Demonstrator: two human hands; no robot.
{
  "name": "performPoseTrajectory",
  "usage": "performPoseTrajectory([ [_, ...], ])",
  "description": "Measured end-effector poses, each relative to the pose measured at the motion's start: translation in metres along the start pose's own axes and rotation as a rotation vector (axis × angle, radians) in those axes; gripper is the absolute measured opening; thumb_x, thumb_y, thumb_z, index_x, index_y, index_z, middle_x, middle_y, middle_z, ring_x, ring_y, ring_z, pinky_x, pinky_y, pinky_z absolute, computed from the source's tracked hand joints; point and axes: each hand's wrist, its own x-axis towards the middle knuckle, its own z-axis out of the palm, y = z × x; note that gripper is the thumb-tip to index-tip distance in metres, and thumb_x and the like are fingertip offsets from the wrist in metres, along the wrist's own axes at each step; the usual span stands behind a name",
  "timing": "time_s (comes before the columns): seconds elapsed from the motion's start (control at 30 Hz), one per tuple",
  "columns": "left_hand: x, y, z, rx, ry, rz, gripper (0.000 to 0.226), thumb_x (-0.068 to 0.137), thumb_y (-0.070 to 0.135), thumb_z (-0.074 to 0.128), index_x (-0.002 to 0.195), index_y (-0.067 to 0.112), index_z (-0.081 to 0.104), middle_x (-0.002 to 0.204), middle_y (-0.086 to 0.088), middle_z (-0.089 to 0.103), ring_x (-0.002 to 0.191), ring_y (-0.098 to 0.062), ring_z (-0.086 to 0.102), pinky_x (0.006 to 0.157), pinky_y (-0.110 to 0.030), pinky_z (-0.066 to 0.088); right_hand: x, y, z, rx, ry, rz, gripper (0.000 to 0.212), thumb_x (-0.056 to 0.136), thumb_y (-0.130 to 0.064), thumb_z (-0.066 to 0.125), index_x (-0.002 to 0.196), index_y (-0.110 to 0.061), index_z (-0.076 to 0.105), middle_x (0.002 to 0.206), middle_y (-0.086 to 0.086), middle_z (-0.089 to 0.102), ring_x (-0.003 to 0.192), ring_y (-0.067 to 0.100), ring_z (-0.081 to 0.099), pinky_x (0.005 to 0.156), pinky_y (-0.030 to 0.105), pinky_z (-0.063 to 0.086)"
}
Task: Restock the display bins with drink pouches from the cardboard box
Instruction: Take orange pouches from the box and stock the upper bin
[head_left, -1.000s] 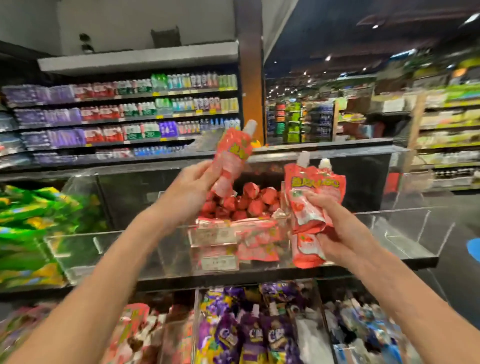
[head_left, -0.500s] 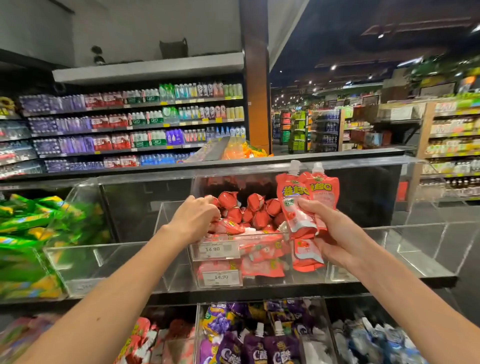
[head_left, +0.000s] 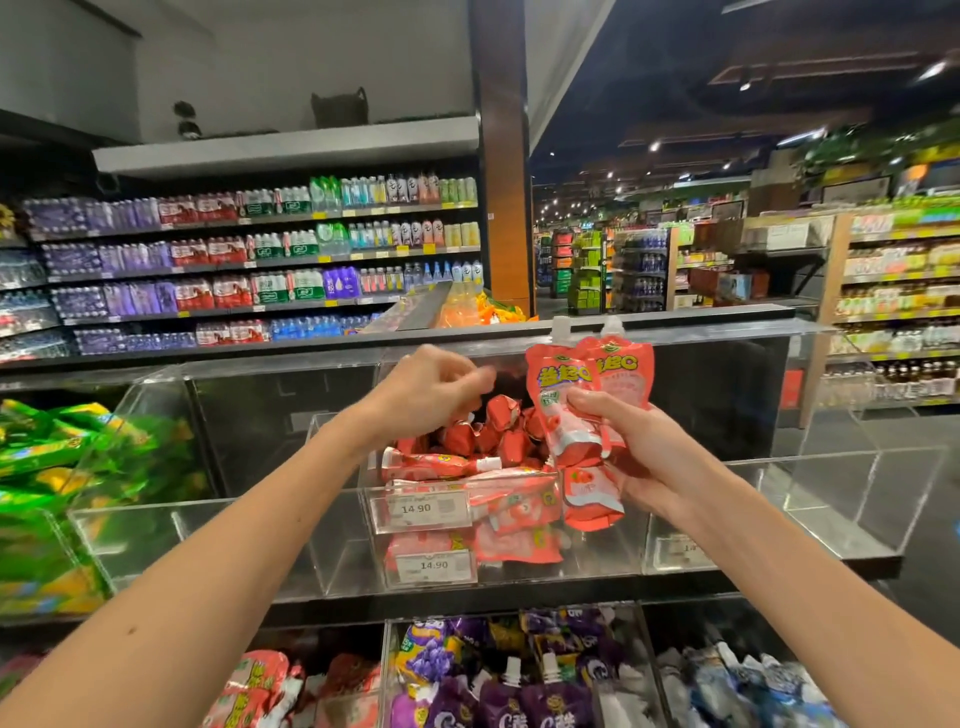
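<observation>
1. Red, glossy and soft-sided, capped with white screw spouts: logged the drink pouches (head_left: 587, 410) so, with creased folds at the bases.
2. Recorded a clear, hard-walled display bin (head_left: 602, 551), box-shaped and straight-edged, carrying two white price tags (head_left: 421, 506) marked 14.90.
3. Found inside it a loose heap (head_left: 493, 431) of matching red pouches, some lying flat with spout sideways, others bunched on end behind.
4. Noted purple pouches (head_left: 498, 696) in a lower bin directly beneath, and crinkly green packs (head_left: 52, 467) in the bin far left.
5. Saw the right hand (head_left: 649, 457) gripping several drink pouches upright, spouts up, just beside the heap at the bin's right edge, with fingers curled round the backs and thumb pressed across the front.
6. Saw the left hand (head_left: 426, 389) above the heap, fingers loosely curled with tips blurred, grasping nothing and clear of the pouches below.
</observation>
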Motion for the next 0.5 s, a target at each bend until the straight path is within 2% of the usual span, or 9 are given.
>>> performPoseTrajectory([
  [0.07,-0.004,0.029,0.003,-0.258,-0.098,-0.063,0.05,0.092,0.06,0.053,0.096,0.014,0.074,0.089,-0.007,0.074,0.071,-0.012,0.066,0.068,-0.029,0.056,0.004,-0.004,0.006,-0.029,0.014,-0.022,0.04,0.081,-0.022,0.077,0.117,-0.011,0.064,0.101,0.012,0.076,0.091,0.028,0.074,0.078,0.042,0.06],
  [0.13,-0.006,0.044,0.011,-0.278,-0.144,-0.091,0.052,0.085,0.063,0.06,0.099,0.014,0.072,0.092,-0.012,0.074,0.071,-0.017,0.067,0.069,-0.03,0.057,0.007,-0.007,0.013,-0.05,0.017,-0.045,0.036,0.083,-0.027,0.076,0.114,-0.011,0.065,0.098,0.011,0.077,0.088,0.026,0.075,0.069,0.037,0.061],
  [0.23,-0.003,0.05,0.021,-0.415,-0.074,-0.105,0.035,0.085,0.038,0.075,0.108,0.013,0.068,0.095,-0.015,0.074,0.072,-0.019,0.066,0.062,-0.026,0.055,0.013,-0.01,0.019,-0.07,0.039,-0.055,0.038,0.086,-0.042,0.07,0.111,-0.014,0.067,0.095,0.007,0.077,0.084,0.023,0.075,0.062,0.033,0.06],
  [0.3,0.001,0.049,0.02,-0.476,-0.008,-0.085,0.027,0.085,0.029,0.077,0.108,0.017,0.069,0.096,-0.012,0.075,0.077,-0.022,0.066,0.063,-0.028,0.054,0.016,-0.011,0.018,-0.076,0.075,-0.069,0.043,0.087,-0.048,0.066,0.114,-0.014,0.067,0.091,0.006,0.078,0.078,0.021,0.076,0.056,0.032,0.059],
  [0.37,0.007,0.041,0.015,-0.282,0.115,-0.014,0.024,0.085,0.033,0.078,0.106,0.025,0.071,0.09,-0.005,0.074,0.077,-0.02,0.07,0.066,-0.029,0.056,0.018,-0.012,0.012,-0.064,0.144,-0.077,0.052,0.084,-0.049,0.067,0.119,-0.01,0.064,0.086,0.005,0.076,0.071,0.019,0.074,0.053,0.031,0.058],
  [0.4,0.01,0.036,0.013,-0.134,0.162,0.025,0.025,0.085,0.034,0.077,0.109,0.026,0.072,0.087,-0.002,0.073,0.074,-0.017,0.07,0.062,-0.026,0.058,0.019,-0.014,0.007,-0.062,0.182,-0.079,0.058,0.082,-0.051,0.069,0.121,-0.009,0.062,0.087,0.006,0.075,0.071,0.02,0.074,0.055,0.032,0.058],
  [0.47,0.014,0.025,0.016,0.127,0.174,0.068,0.028,0.088,0.03,0.073,0.115,0.026,0.072,0.087,0.004,0.071,0.068,-0.012,0.068,0.057,-0.017,0.052,0.02,-0.017,-0.001,-0.059,0.239,-0.081,0.07,0.073,-0.054,0.072,0.125,-0.009,0.058,0.094,0.008,0.073,0.078,0.022,0.073,0.062,0.036,0.058],
  [0.5,0.017,0.019,0.021,0.242,0.147,0.077,0.029,0.088,0.028,0.072,0.118,0.026,0.072,0.095,0.005,0.072,0.073,-0.011,0.068,0.063,-0.017,0.051,0.02,-0.018,-0.005,-0.056,0.251,-0.086,0.075,0.068,-0.054,0.073,0.125,-0.009,0.057,0.096,0.009,0.073,0.08,0.023,0.073,0.065,0.038,0.058],
])
